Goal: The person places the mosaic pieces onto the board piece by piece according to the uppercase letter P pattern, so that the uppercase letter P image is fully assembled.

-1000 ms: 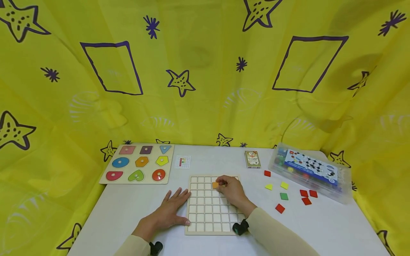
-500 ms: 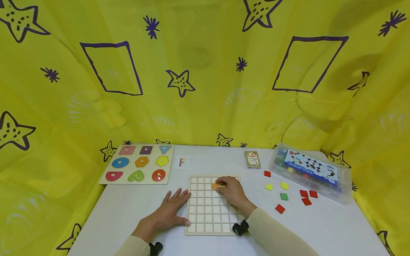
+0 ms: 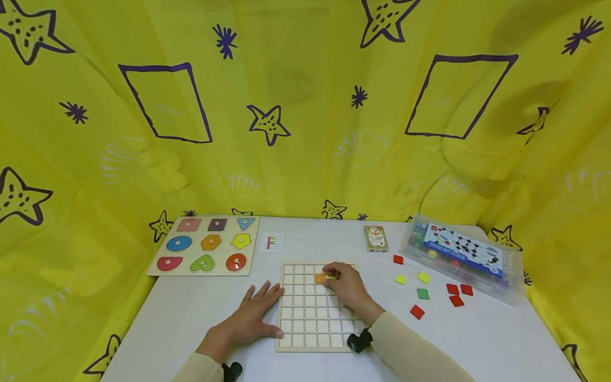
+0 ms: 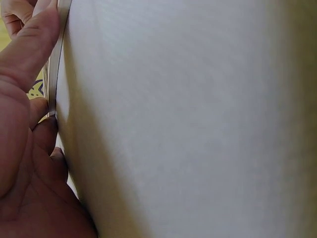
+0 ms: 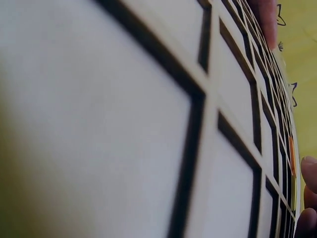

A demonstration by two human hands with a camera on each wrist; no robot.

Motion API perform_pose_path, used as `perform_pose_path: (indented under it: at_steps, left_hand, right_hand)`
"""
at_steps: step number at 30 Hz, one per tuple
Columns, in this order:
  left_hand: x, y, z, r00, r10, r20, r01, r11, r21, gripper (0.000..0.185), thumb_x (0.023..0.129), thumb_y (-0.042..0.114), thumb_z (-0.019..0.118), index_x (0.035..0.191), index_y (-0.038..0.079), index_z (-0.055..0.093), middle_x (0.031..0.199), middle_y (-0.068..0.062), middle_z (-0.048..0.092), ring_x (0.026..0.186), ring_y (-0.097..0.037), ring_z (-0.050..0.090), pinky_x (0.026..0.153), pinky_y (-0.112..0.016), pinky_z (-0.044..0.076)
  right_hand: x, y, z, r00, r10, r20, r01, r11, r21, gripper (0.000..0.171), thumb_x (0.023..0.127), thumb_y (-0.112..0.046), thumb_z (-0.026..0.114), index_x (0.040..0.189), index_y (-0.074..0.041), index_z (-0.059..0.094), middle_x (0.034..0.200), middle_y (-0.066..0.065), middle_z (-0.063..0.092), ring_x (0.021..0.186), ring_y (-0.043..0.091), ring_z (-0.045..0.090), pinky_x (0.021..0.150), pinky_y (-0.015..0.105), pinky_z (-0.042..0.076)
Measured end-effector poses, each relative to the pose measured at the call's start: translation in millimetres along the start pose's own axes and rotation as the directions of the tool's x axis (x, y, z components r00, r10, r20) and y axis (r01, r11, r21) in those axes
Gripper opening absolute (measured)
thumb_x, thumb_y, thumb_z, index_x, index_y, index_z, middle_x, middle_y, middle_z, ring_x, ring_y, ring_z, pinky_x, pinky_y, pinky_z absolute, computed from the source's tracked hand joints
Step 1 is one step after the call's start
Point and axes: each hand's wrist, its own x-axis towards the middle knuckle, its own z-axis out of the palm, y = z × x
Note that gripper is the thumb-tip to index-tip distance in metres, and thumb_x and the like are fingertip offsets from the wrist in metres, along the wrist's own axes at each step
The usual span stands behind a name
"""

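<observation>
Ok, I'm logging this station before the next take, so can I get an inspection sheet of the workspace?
Surface: white table, a yellow printed curtain behind and beside it.
Job's things: wooden grid board; orange tile seated in a cell; yellow tile at the right fingertips; small pattern card.
Clutter: shape puzzle board, card deck, clear plastic box, loose red, yellow and green tiles.
Hands: left hand lies flat against the board's left edge; right hand rests on the board, pinching the yellow tile.
Cables: nothing seen.
Surroundings: curtain only.
</observation>
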Motion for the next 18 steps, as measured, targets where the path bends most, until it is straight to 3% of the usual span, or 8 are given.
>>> perform_pose_path:
  at_steps: [6, 14, 18]
  left_hand:
    - [-0.1, -0.9, 0.3, 1.0, 0.01, -0.003, -0.01, 1.0, 0.0, 0.107, 0.078, 0.048, 0.089, 0.164, 0.01, 0.038, 0.173, -0.011, 0.031, 0.164, -0.039, 0.013, 0.132, -0.063, -0.002]
    - [-0.1, -1.4, 0.8, 1.0, 0.013, -0.003, -0.013, 1.0, 0.005, 0.107, 0.078, 0.05, 0.088, 0.164, 0.01, 0.038, 0.173, -0.011, 0.032, 0.164, -0.039, 0.014, 0.132, -0.064, -0.001]
    - [-0.2, -1.2, 1.3, 1.0, 0.005, -0.003, -0.005, 1.0, 0.002, 0.108, 0.077, 0.049, 0.089, 0.164, 0.011, 0.038, 0.173, -0.01, 0.032, 0.164, -0.038, 0.013, 0.132, -0.063, -0.002]
  right_hand:
    - [-2.1, 1.0, -4.3, 1.0, 0.004, -0.015, -0.003, 0.998, 0.058, 0.022, 0.089, 0.001, 0.079, 0.11, -0.006, 0.076, 0.102, 0.006, 0.074, 0.091, 0.017, 0.063, 0.082, 0.034, 0.055]
    - [-2.0, 3.1, -5.5, 1.0, -0.001, 0.012, 0.001, 1.0, -0.001, 0.019, 0.089, 0.004, 0.076, 0.105, -0.007, 0.076, 0.097, 0.003, 0.075, 0.085, 0.013, 0.062, 0.078, 0.03, 0.054]
    - [-2.2, 2.1, -7.6, 1.0, 0.006, 0.006, -0.006, 1.0, 0.029, 0.019, 0.089, 0.004, 0.076, 0.105, -0.007, 0.076, 0.097, 0.003, 0.074, 0.084, 0.013, 0.061, 0.076, 0.029, 0.053]
